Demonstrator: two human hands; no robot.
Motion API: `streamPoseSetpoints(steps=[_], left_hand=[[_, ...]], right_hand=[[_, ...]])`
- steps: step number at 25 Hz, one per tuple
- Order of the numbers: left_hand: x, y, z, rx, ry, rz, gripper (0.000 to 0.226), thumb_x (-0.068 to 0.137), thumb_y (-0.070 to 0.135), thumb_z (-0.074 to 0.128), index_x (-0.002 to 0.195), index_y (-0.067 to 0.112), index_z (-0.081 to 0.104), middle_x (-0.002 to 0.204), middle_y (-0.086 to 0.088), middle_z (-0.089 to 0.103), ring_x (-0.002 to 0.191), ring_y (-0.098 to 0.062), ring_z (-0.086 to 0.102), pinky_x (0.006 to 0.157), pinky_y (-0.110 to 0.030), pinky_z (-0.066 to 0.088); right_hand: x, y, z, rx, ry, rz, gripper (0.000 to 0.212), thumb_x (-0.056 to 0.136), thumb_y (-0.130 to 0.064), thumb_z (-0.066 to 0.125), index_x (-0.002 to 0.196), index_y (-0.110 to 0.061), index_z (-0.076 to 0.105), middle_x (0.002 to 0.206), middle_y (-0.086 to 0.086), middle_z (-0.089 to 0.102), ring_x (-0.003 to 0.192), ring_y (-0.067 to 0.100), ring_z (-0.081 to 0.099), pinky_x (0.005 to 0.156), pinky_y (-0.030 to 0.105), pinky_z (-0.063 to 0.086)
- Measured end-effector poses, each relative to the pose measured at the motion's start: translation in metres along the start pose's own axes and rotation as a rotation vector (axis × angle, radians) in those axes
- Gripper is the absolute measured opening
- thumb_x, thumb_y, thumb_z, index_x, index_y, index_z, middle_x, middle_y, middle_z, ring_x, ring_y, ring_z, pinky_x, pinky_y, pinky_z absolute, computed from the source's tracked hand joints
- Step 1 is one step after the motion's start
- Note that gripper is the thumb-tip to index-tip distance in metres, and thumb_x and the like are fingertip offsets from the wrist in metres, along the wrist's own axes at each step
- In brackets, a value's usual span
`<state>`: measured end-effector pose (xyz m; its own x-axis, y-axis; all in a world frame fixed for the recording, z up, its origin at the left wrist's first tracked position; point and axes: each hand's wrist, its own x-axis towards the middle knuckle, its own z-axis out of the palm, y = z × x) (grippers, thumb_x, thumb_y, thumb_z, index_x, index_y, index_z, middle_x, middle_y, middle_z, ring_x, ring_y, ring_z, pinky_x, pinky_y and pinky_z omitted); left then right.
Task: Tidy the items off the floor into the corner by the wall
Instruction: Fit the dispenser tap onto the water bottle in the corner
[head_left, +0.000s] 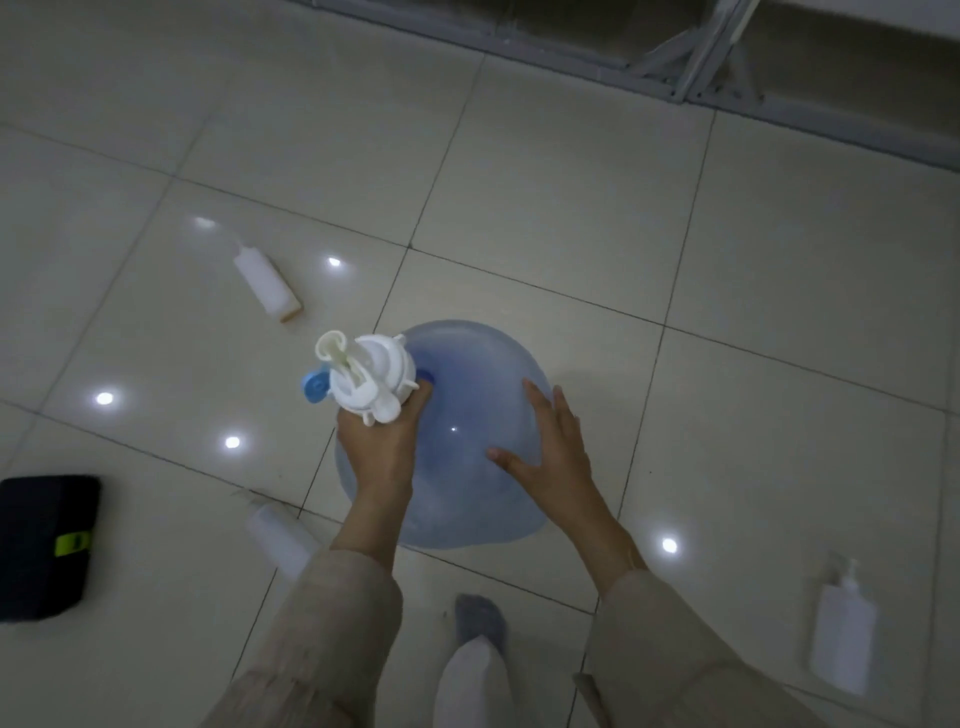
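Note:
A large translucent blue water jug (467, 415) stands on the tiled floor in the middle of the view, with a white hand pump (366, 376) fitted on its neck. My left hand (382, 441) grips the jug's neck just under the pump. My right hand (550, 441) lies flat with straight fingers on the jug's shoulder. A white squeeze bottle (265, 283) lies on its side on the floor to the upper left. Another white bottle (280, 538) lies near my left forearm, partly hidden by my sleeve. A white pump dispenser bottle (844, 634) lies at the lower right.
A black case with a green latch (44, 545) sits on the floor at the left edge. Grey metal frame legs (691, 67) run along the top right. My foot in a grey sock (478, 623) stands just behind the jug.

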<state>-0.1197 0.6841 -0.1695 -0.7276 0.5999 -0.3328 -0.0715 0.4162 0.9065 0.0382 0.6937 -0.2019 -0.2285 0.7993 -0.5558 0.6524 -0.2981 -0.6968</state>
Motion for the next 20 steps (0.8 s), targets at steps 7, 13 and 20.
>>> streamPoseSetpoints(steps=[7,13,20], left_hand=[[0.013,0.034,-0.126,-0.175,0.265,-0.144,0.038,0.054,0.028,0.073,0.089,0.017,0.063,0.070,0.007,0.054,0.067,-0.009,0.049,0.068,-0.030,0.040],[-0.008,0.053,-0.276,-0.205,0.384,-0.061,0.024,0.060,0.018,0.072,0.070,0.030,0.055,0.065,0.011,0.059,0.058,0.006,0.053,0.066,-0.026,0.043],[-0.049,0.018,-0.498,-0.369,0.691,-0.102,0.031,0.071,0.008,0.075,0.094,0.022,0.059,0.082,0.009,0.061,0.076,-0.003,0.056,0.070,-0.023,0.045]], right_hand=[[-0.027,-0.097,0.064,0.111,-0.149,-0.162,0.100,0.071,-0.046,0.071,0.143,-0.042,0.002,0.156,-0.007,-0.006,0.142,0.007,0.000,0.117,0.041,0.014],[-0.086,-0.185,0.169,-0.049,-0.295,-0.267,0.105,0.063,-0.056,0.072,0.142,-0.044,0.005,0.156,-0.003,-0.003,0.144,0.018,0.007,0.114,0.039,0.019],[-0.195,-0.264,0.358,-0.196,-0.516,-0.438,0.094,0.065,-0.054,0.072,0.140,-0.049,0.014,0.154,-0.004,0.003,0.141,0.021,0.017,0.110,0.043,0.030]])
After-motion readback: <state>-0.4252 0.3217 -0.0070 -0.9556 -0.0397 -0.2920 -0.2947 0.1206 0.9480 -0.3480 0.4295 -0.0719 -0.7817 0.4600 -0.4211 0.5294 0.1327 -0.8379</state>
